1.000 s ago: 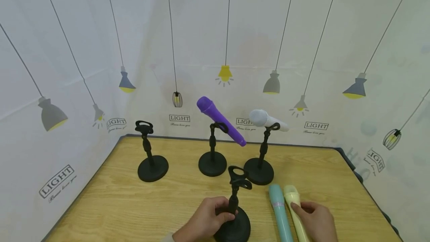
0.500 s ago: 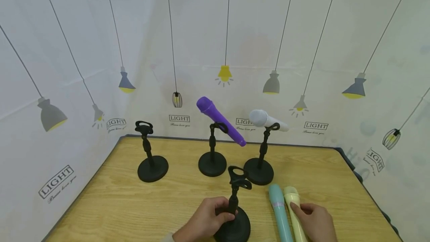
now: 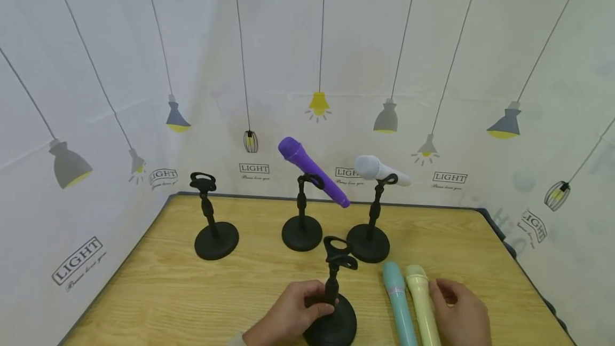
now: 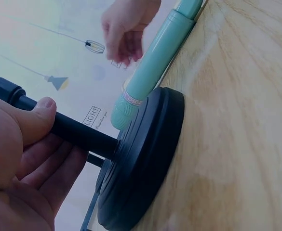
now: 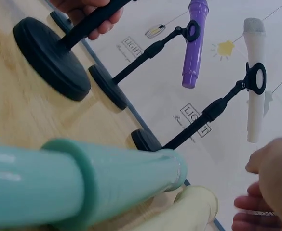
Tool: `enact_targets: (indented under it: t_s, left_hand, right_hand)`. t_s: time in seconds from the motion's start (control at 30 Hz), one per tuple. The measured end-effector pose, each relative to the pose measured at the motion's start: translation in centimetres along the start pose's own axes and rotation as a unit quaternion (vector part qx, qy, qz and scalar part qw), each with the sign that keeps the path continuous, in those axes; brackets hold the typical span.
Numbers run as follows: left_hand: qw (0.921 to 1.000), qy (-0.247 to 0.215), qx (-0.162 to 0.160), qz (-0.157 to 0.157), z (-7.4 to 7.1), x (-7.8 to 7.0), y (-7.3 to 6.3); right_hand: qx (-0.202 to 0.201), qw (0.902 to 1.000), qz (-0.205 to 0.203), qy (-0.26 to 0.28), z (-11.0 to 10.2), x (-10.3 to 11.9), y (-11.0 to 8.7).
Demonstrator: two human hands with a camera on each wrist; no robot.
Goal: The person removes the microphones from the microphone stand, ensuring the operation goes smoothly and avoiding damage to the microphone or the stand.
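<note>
My left hand (image 3: 298,308) grips the upright pole of a black microphone stand (image 3: 336,324), thumb on one side and fingers on the other. Its round base rests on the table and its clip holds nothing. A turquoise microphone (image 3: 401,306) and a pale yellow microphone (image 3: 423,303) lie side by side on the wood to the right of that stand. Just right of the yellow one is my right hand (image 3: 463,311), fingers loosely bent and nothing held. The right wrist view shows those fingers (image 5: 251,204) apart from the yellow microphone (image 5: 191,211).
Farther back, a purple microphone (image 3: 314,170) sits tilted in one stand (image 3: 301,234), and a white microphone (image 3: 375,168) in another (image 3: 369,243). A third stand (image 3: 216,240) at the left has a bare clip. A lamp-patterned sheet (image 3: 230,68) surrounds the table (image 3: 158,292).
My right hand has let go of the yellow microphone and shifted slightly right. The left hand keeps its grip on the stand. The head view has shifted slightly.
</note>
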State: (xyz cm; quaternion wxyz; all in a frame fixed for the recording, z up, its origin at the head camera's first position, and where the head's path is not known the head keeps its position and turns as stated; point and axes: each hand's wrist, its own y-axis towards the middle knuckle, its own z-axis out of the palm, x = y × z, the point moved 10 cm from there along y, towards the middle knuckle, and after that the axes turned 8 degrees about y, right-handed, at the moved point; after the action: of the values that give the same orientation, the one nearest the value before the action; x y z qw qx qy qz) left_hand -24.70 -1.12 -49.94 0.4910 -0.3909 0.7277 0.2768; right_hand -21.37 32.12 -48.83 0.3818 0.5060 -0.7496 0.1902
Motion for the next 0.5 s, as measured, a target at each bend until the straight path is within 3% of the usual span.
enact_targets:
  t_s: [0.07,0.23,0.5]
  left_hand:
    - [1.0000,-0.003,0.001,0.000,0.0,0.0,-0.1]
    - [1.0000,-0.006,0.003,0.003,0.0,-0.1,-0.2]
    - [0.9999,-0.010,0.010,0.007,0.0,0.0,-0.3]
  right_hand:
    - [-0.023,0.9992,-0.028,0.019,-0.4,1.2,-0.5]
    - [-0.031,0.9917,-0.100,0.075,-0.3,4.1,-1.5]
    - [0.015,0.9750,-0.166,0.147,1.4,7.2,-2.0]
